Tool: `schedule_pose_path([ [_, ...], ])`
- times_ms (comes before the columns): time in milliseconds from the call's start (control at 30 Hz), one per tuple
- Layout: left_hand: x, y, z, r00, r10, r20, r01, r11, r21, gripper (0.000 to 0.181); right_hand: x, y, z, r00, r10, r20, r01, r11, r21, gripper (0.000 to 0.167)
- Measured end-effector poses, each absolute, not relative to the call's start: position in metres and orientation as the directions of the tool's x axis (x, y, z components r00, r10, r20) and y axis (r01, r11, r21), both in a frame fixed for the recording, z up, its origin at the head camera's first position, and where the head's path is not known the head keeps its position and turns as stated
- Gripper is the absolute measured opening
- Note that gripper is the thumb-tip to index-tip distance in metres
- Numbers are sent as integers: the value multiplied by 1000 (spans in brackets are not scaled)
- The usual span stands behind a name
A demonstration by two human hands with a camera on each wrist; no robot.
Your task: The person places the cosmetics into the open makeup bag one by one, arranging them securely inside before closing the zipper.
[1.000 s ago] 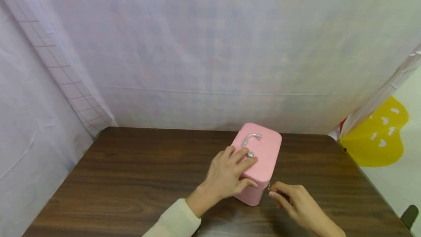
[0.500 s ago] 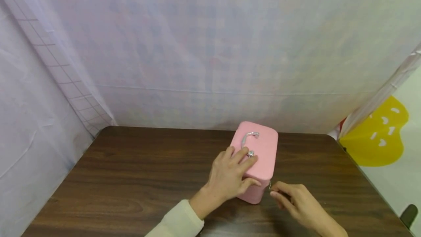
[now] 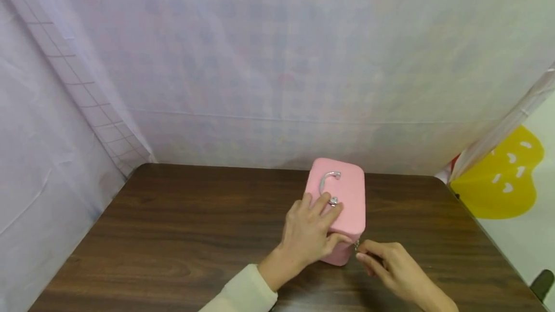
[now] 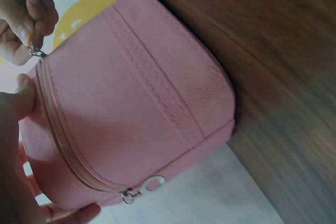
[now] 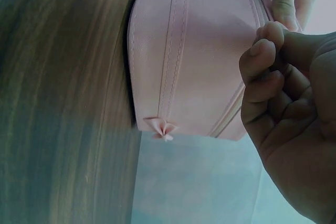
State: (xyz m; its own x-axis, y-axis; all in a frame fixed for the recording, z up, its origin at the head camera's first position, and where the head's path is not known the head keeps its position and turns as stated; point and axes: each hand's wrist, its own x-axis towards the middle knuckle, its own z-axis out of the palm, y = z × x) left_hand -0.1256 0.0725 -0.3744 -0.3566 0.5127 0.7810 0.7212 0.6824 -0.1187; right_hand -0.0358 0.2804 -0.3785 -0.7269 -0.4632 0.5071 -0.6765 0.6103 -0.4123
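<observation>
A pink zip-up vanity case (image 3: pixel 349 206) stands on the table, its lid facing up with a silver curved handle (image 3: pixel 323 183). My left hand (image 3: pixel 305 232) rests on the lid, fingers spread near the handle's base and thumb against the near edge. At the case's near right corner, my right hand (image 3: pixel 392 264) pinches a small metal zipper pull (image 4: pixel 35 52) between thumb and curled fingers. In the left wrist view the zipper (image 4: pixel 65 148) runs beneath the lid from that pull to a second metal pull (image 4: pixel 127 198). The case's inside is hidden.
The dark wood table (image 3: pixel 195 235) extends to both sides of the case. Behind it hangs a pale curtain (image 3: pixel 277 71). A yellow shape (image 3: pixel 498 187) shows beyond the right edge. In the right wrist view, a small pink bow (image 5: pixel 161 127) sits on the case's side.
The case has turned slightly, its far end shifting left and its near end right. My left hand has moved a little right with it. My right hand has stayed nearly still, pinching the pull.
</observation>
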Motion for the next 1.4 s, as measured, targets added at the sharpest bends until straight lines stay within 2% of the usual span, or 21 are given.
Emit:
schedule_pose_path([
  [267, -113, 83, -370, -428, 508, 747, 648, 749, -139, 68, -35, 283, -377, -735, -455, 503, -666, 626, -406, 37],
  [500, -105, 94, -366, -519, 502, 692, 598, 792, -126, 71, -35, 284, -377, -734, -452, 507, -665, 629, -402, 37],
  [667, -107, 90, -362, -519, 565, 641, 604, 773, -193, 75, -35, 285, -376, -744, -452, 492, -656, 636, -407, 36],
  [800, -116, 72, -349, -493, 709, 505, 700, 668, -253, 80, -35, 287, -375, -756, -455, 471, -645, 641, -416, 35],
  [933, -130, 50, -330, -432, 833, 345, 828, 518, -213, 80, -35, 288, -374, -766, -441, 468, -631, 657, -413, 35],
  [1033, -145, 35, -321, -370, 888, 272, 891, 422, -165, 73, -35, 289, -374, -771, -436, 464, -623, 666, -409, 35],
  [1200, -169, 23, -317, -289, 929, 231, 950, 308, -52, 68, -35, 290, -374, -777, -444, 447, -620, 664, -418, 33],
  [1400, -184, 21, -317, -238, 940, 245, 971, 224, 84, 67, -34, 290, -374, -786, -447, 427, -613, 654, -443, 31],
])
